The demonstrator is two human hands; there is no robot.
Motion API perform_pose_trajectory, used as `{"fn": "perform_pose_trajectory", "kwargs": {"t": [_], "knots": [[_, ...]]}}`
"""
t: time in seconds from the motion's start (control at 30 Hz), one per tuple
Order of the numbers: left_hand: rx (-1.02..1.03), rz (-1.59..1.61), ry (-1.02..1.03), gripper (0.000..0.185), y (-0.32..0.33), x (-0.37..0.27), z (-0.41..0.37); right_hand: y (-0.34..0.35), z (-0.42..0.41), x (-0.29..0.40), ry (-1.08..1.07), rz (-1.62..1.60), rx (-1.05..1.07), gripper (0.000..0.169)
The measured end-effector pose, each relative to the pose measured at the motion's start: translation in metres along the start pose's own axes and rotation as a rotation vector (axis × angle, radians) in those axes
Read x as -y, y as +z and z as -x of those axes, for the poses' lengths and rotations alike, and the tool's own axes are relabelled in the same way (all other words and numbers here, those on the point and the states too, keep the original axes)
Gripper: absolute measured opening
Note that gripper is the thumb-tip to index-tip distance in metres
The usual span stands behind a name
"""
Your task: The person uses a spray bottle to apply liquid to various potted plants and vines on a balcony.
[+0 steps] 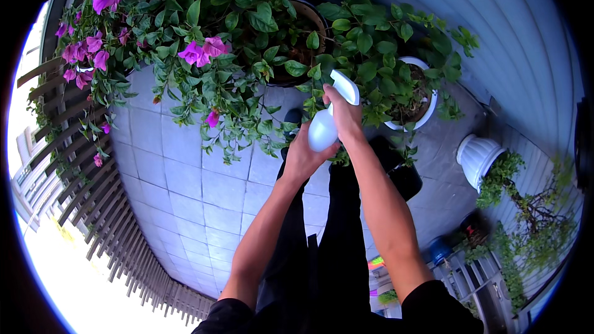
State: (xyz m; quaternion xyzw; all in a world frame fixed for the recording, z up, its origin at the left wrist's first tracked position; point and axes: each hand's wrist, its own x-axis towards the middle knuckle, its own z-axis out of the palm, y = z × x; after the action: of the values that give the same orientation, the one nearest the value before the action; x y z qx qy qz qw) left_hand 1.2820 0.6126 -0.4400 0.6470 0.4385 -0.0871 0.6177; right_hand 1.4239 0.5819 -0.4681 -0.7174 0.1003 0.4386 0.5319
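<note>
A white plastic spray bottle (323, 131) is held in front of me, its trigger head (345, 86) tilted up and to the right. My left hand (302, 155) cups the bottle's lower body from the left. Around the neck, just below the head, my right hand (344, 112) is closed, with fingers near the trigger. Whether the trigger is pressed I cannot tell. The nozzle end points toward the leaves of a bougainvillea (204, 53) with pink-purple bracts. Behind the bottle, leafy stems hang over a dark round pot (310, 15).
A white-rimmed pot (429, 110) of soil stands right of the bottle. Farther right is a white fluted planter (477, 160) with a shrub. A black object (406, 182) lies by my right leg. Grey tiles (222, 195) cover the floor; a slatted fence (125, 250) runs along the left.
</note>
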Motion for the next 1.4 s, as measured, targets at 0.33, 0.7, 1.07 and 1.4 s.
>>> {"fn": "perform_pose_trajectory", "kwargs": {"t": [0.33,0.7,1.07,1.4], "knots": [[0.005,-0.068,-0.105,0.079,-0.002,-0.003,-0.042,0.012,-0.058,0.005,0.051,0.024,0.094,0.032],[-0.071,-0.126,-0.085,0.080,-0.004,0.008,-0.061,0.025,-0.086,-0.006,0.136,0.012,0.099,0.026],[-0.084,-0.140,-0.072,0.081,-0.013,0.015,-0.056,0.035,-0.073,-0.016,0.037,-0.105,0.088,0.020],[-0.089,-0.143,-0.097,0.082,-0.011,0.011,-0.058,0.033,-0.077,-0.011,0.058,-0.069,0.027,0.019]]}}
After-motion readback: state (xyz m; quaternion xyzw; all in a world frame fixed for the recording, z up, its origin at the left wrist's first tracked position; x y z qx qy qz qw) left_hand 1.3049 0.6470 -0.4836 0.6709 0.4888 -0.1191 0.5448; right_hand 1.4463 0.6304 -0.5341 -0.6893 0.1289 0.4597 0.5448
